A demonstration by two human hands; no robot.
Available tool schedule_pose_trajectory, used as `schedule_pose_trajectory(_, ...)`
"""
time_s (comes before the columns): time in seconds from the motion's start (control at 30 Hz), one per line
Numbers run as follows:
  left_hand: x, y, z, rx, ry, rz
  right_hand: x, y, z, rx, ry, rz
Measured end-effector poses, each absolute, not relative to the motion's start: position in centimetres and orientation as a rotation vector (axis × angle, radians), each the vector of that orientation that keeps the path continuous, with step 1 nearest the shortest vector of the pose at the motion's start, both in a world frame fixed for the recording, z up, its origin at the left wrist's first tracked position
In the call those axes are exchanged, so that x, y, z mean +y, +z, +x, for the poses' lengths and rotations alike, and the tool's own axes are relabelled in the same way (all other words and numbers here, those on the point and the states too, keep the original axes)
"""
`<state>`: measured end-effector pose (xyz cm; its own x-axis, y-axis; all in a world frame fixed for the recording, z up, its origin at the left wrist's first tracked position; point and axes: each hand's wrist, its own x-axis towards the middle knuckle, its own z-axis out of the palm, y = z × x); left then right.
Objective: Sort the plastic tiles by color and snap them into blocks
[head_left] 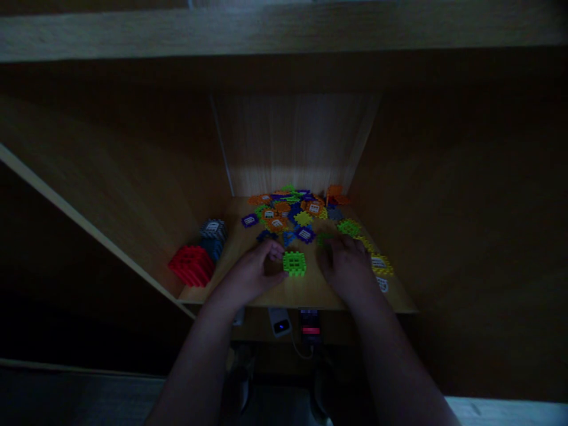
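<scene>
A light green stack of notched plastic building tiles (294, 264) with a window pattern sits near the shelf's front. My left hand (260, 269) holds its left side, with the thumb at the lower corner and the fingers curled by the upper one. To the right, my right hand (348, 260) is bent with its fingers closed at a dim green tile (325, 238). The back of that hand hides part of its grip. Behind both hands lies a loose pile of coloured interlocking tiles, among them a yellow tile (303, 218), a purple window tile (305, 234) and an orange window tile (314, 207).
At the left wall stand a red tile stack (191, 266), a blue stack (212, 247) and a grey stack (213, 228). Yellow tiles (380, 264) and a white piece (382, 284) lie along the right side. Below the shelf edge are a phone (310, 325) and a cabled device (280, 323).
</scene>
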<state>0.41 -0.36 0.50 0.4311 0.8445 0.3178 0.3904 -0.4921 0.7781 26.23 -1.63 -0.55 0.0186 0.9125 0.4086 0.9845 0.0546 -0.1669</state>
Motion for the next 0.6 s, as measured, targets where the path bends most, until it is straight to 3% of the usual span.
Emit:
schedule_pose_trajectory(0.37, -0.32, 0.49, 0.41, 1.027, 0.955, 2.088, -1.94, -0.69, 26.23, -1.823, -0.257, -1.97)
schedule_pose_trajectory(0.6, -0.41, 0.61, 0.5, 1.007, 0.964, 2.068, -1.93, -0.55, 26.45, -1.931, -0.092, -1.779)
